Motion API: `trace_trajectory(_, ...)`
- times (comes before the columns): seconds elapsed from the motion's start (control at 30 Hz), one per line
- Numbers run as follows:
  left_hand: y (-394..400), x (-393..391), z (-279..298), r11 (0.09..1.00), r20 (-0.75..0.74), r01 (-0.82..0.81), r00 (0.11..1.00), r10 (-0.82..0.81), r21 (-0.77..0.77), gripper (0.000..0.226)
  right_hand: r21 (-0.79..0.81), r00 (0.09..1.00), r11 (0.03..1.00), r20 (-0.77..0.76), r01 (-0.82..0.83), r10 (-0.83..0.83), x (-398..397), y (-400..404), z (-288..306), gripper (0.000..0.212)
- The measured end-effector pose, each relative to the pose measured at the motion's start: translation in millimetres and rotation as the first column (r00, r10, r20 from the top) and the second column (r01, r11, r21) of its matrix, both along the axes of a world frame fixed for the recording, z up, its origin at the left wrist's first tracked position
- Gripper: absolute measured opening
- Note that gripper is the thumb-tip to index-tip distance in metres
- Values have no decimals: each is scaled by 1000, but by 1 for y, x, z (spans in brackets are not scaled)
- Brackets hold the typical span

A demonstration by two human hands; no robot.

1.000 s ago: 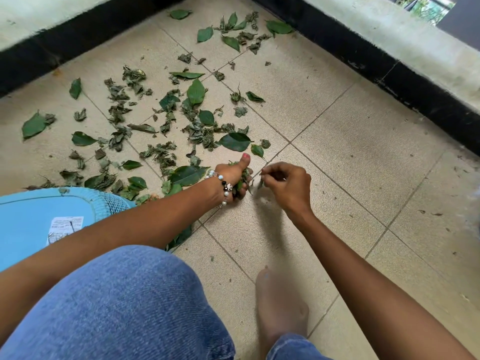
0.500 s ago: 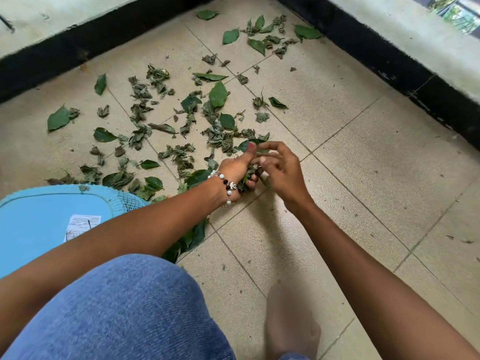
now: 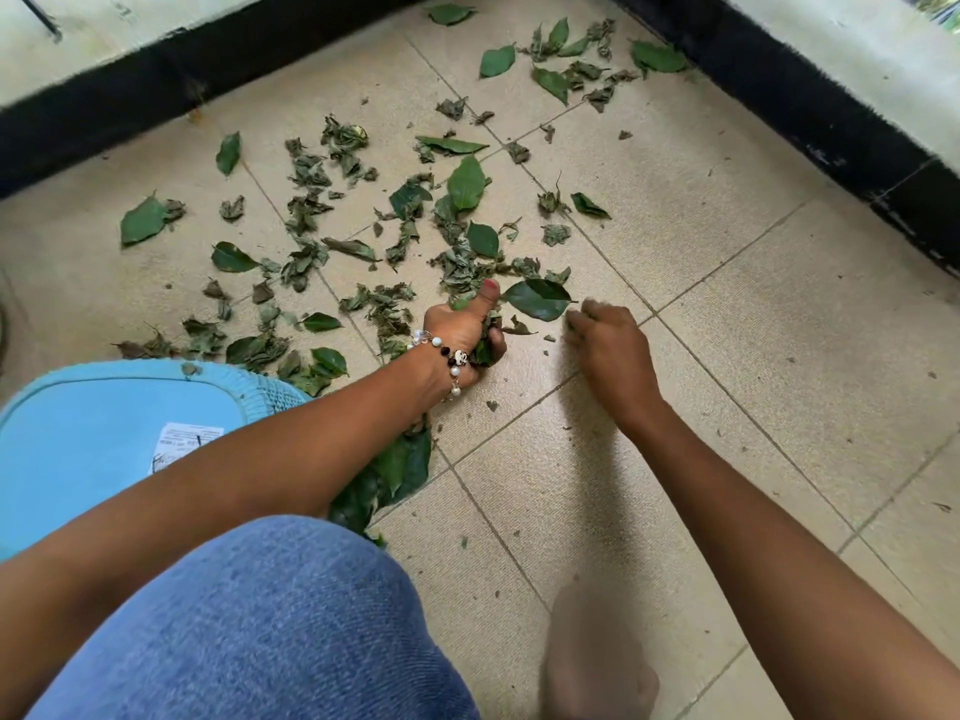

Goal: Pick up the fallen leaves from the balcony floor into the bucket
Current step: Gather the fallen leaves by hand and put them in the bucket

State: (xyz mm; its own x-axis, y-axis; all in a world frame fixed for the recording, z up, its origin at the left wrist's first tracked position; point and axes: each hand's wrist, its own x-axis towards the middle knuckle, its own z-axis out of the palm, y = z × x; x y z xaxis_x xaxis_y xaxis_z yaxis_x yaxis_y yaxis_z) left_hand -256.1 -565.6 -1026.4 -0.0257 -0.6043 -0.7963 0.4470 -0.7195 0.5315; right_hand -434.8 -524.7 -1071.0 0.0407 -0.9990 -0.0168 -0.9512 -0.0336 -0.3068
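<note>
With the left hand (image 3: 460, 337) clutching a wad of leaves and the blue bucket (image 3: 104, 407) at near left, the loosely curled right hand (image 3: 610, 350) should rake the big green leaf (image 3: 537, 298) in.

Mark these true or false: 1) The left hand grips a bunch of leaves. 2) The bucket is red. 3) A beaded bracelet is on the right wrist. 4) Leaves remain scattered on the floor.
1) The left hand grips a bunch of leaves: true.
2) False: the bucket is light blue.
3) False: the bracelet is on the left wrist; the right hand wears none.
4) True: scattered leaves remain on the tiled floor.
</note>
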Motion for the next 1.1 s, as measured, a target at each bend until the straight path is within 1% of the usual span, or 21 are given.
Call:
trace_trajectory(0.07,-1,2,1,1000,-18,-26,1000,26,-1,55,-34,999,999,-39,-2,0,1,6,2,19)
trace_trajectory(0.17,0,5,2,999,-2,-12,1000,12,-34,61,-21,996,1000,-86,-18,16,-3,2,8,18)
trace_trajectory(0.2,0,5,3,999,-1,-3,1000,3,-43,62,-20,998,1000,-59,-21,20,-5,-4,11,19)
trace_trajectory(0.3,0,5,6,998,-12,19,1000,-19,-58,50,-41,986,999,168,-3,10,-2,-22,31,17)
trace_trajectory(0.33,0,5,6,998,-15,25,1000,-25,-58,48,-69,976,998,215,-9,23,1,-28,36,17)
trace_trajectory(0.37,0,6,6,998,-16,31,999,-32,-57,47,-89,973,995,226,-33,53,7,-33,39,20)
trace_trajectory(0.43,0,6,6,998,-15,35,999,-36,-58,39,-66,976,988,159,-139,148,18,-41,37,25)
trace_trajectory(0.5,0,7,7,998,-16,32,999,-33,-60,32,12,964,964,37,-265,265,23,-43,23,29)
trace_trajectory(0.53,0,8,7,998,-11,24,1000,-25,-62,32,46,960,959,-9,-280,281,24,-42,15,33)
trace_trajectory(0.6,-2,10,6,997,-1,3,1000,-3,-71,46,64,969,968,-45,-242,245,24,-36,7,38)
trace_trajectory(0.67,-3,13,4,997,10,-11,1000,11,-80,60,8,976,977,-56,-211,211,21,-26,6,36)
trace_trajectory(0.7,-4,13,3,996,17,-18,1000,20,-83,63,-21,974,977,-81,-213,211,20,-22,7,34)
trace_trajectory(0.77,-3,13,5,997,18,-14,1000,16,-82,59,-52,969,972,-115,-228,221,19,-18,12,28)
trace_trajectory(0.87,-1,9,10,997,14,23,1000,-22,-68,35,-64,968,973,-128,-223,214,16,-23,14,24)
trace_trajectory(0.9,0,8,10,998,20,24,1000,-23,-59,32,-43,973,977,-106,-210,204,16,-26,16,23)
trace_trajectory(0.93,0,6,10,998,28,27,999,-25,-52,32,-24,986,986,-11,-166,165,16,-28,20,21)
trace_trajectory(0.97,1,5,10,999,45,28,999,-26,-47,33,-8,989,997,126,-74,74,17,-28,26,19)
trace_trajectory(1.0,1,3,10,998,56,34,998,-32,-43,35,24,951,998,301,60,-65,17,-28,36,17)
trace_trajectory(1.03,0,2,10,999,66,33,997,-31,-38,39,85,843,978,497,188,-205,19,-27,45,15)
trace_trajectory(1.07,0,1,11,999,62,27,998,-25,-31,42,173,670,949,675,262,-308,22,-26,55,16)
trace_trajectory(1.1,0,0,12,1000,52,21,998,-20,-22,43,255,490,929,794,270,-360,27,-23,65,18)
